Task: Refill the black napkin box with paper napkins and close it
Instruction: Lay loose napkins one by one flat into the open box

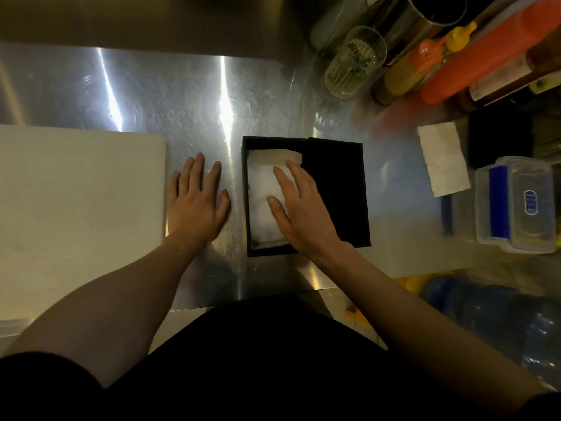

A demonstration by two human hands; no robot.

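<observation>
The black napkin box (246, 196) lies open on the steel counter (151, 95), with white paper napkins (261, 189) inside its left half. Its black lid (337, 192) covers the right half, partly slid across the box. My right hand (299, 214) lies flat with fingers spread, resting on the napkins and the lid's left edge, gripping nothing. My left hand (195, 199) presses flat on the counter just left of the box, fingers apart, holding nothing.
A white cutting board (79, 208) fills the left side. At right lie a loose stack of napkins (443, 159) and a clear plastic container with blue clips (516, 205). Sauce bottles (473, 59), a glass (355, 62) and a metal cup stand at the back right.
</observation>
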